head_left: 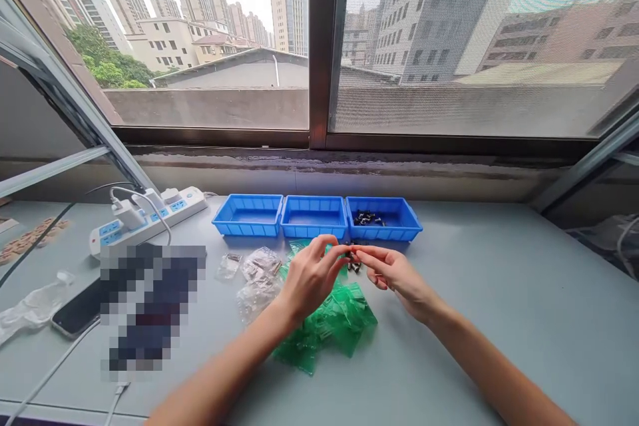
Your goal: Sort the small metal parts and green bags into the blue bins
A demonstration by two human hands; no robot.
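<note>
Beside green plastic bags [347, 316], left hand [308, 276] and right hand [397, 273] join fingertips, pinch unclear; black parts [355, 267] seem light: grip ends.

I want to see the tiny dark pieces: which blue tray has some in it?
The right-end blue tray: small dark pieces lie inside it, unlike the left blue tray and middle blue tray.

No lettering, number or brand can be read. Markings on the blue socket panels [160, 214] of the white power strip [134, 233] are too small to decipher; nearer than the strip, a device's screen [160, 309] is pixelated, and rightward, the green plastic bags [344, 316] show nothing legible.
</note>
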